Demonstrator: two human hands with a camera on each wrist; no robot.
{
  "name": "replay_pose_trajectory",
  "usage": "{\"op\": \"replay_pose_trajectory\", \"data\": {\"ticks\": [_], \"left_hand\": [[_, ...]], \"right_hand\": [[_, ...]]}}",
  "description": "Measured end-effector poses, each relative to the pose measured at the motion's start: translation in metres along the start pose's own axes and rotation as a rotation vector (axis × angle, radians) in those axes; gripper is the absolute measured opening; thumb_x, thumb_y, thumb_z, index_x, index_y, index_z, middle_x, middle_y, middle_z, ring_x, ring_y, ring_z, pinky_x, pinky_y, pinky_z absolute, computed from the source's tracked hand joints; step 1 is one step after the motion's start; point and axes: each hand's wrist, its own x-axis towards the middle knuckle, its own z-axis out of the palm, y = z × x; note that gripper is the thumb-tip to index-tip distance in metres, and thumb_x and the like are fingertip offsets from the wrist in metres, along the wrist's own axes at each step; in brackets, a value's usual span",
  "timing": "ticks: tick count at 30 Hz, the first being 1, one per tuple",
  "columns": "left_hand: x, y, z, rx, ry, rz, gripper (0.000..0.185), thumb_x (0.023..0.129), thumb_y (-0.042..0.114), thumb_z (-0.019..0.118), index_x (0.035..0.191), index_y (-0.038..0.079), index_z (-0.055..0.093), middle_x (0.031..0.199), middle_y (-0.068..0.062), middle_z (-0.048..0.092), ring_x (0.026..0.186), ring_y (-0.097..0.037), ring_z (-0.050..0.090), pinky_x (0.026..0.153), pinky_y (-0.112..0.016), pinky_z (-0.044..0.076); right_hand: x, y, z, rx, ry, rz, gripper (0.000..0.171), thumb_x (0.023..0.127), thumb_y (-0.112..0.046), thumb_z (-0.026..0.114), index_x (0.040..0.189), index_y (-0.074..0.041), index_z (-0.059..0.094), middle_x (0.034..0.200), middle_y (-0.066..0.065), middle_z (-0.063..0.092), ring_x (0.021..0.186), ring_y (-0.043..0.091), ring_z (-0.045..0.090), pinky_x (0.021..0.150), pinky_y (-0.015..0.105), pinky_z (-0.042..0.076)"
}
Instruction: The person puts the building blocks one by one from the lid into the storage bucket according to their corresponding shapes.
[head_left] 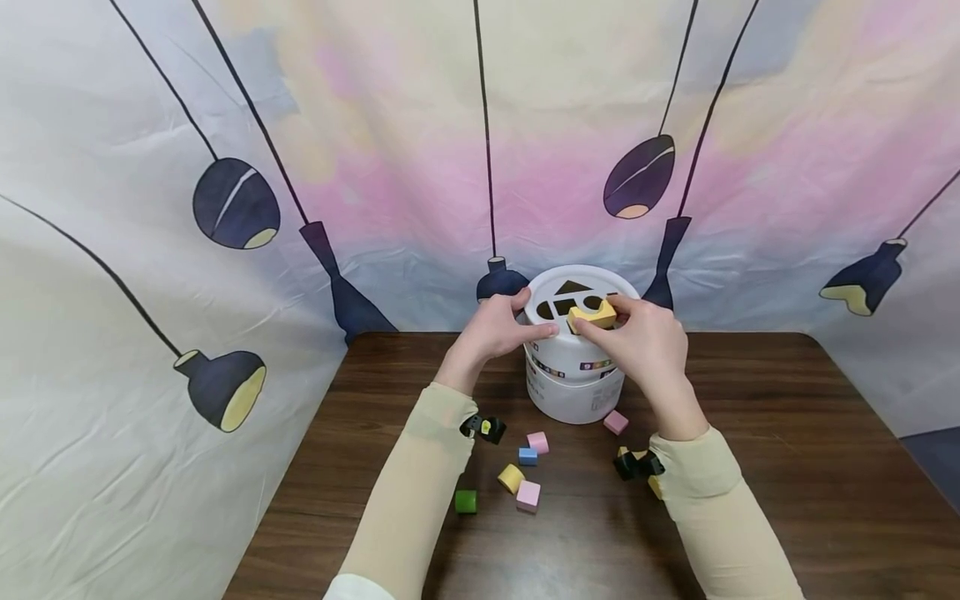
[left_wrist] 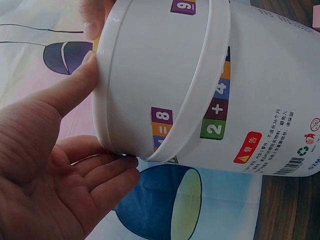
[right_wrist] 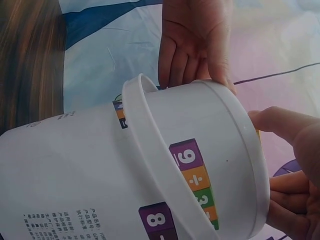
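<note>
While left hand (head_left: 497, 329) steadies bucket (head_left: 573, 392) rim (table's back edge), right hand (head_left: 645, 337) pinches block (head_left: 592, 315)

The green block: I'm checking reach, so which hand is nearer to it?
Left. The left hand rests on the bucket rim, on the green block's side of the table. The right hand pinches a yellow block over the lid, farther across.

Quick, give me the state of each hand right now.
Left hand: open, fingers fairly straight, steadying the white bucket by its lid rim.
Right hand: pinching the yellow block over the lid's cutouts.
</note>
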Motion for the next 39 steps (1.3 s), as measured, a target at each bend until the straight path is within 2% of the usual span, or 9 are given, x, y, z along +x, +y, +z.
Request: {"op": "replay_pose_trajectory", "data": {"ticks": [11, 21, 28, 39], "left_hand": [[-0.0001, 0.0001, 0.0005, -0.008, 0.006, 0.001, 0.094, 0.092, 0.046, 0.086, 0.165, 0.011, 0.038, 0.166, -0.010, 0.041, 0.148, -0.028, 0.048, 0.114, -0.047, 0.048], [0.0008, -0.0011, 0.0010, -0.017, 0.009, 0.002, 0.093, 0.092, 0.045, 0.086, 0.165, 0.013, 0.038, 0.167, -0.009, 0.042, 0.147, -0.028, 0.050, 0.113, -0.046, 0.049], [-0.0001, -0.0020, 0.0008, -0.033, 0.009, 0.009, 0.093, 0.092, 0.044, 0.087, 0.165, 0.013, 0.038, 0.166, -0.009, 0.043, 0.146, -0.027, 0.050, 0.113, -0.046, 0.050], [-0.0001, -0.0027, 0.0014, -0.054, 0.011, 0.009, 0.093, 0.092, 0.044, 0.087, 0.165, 0.012, 0.038, 0.167, -0.009, 0.042, 0.147, -0.027, 0.050, 0.113, -0.045, 0.049]], "right_hand": [[0.0007, -0.0024, -0.0030, -0.003, -0.008, -0.001, 0.065, 0.086, -0.063, 0.081, 0.121, -0.009, 0.080, 0.089, 0.010, 0.076, 0.079, 0.033, 0.068, 0.062, 0.047, 0.051], [0.0014, -0.0041, -0.0028, -0.003, -0.011, -0.015, 0.065, 0.087, -0.062, 0.082, 0.117, -0.005, 0.080, 0.086, 0.012, 0.077, 0.077, 0.033, 0.069, 0.061, 0.046, 0.053], [0.0009, -0.0039, -0.0037, -0.013, -0.016, 0.005, 0.074, 0.085, -0.062, 0.082, 0.129, -0.003, 0.077, 0.105, 0.016, 0.079, 0.094, 0.040, 0.072, 0.072, 0.056, 0.056], [-0.0004, -0.0024, -0.0055, 0.008, -0.017, 0.013, 0.070, 0.087, -0.060, 0.082, 0.128, -0.004, 0.078, 0.108, 0.017, 0.080, 0.100, 0.040, 0.073, 0.076, 0.058, 0.056]]}}
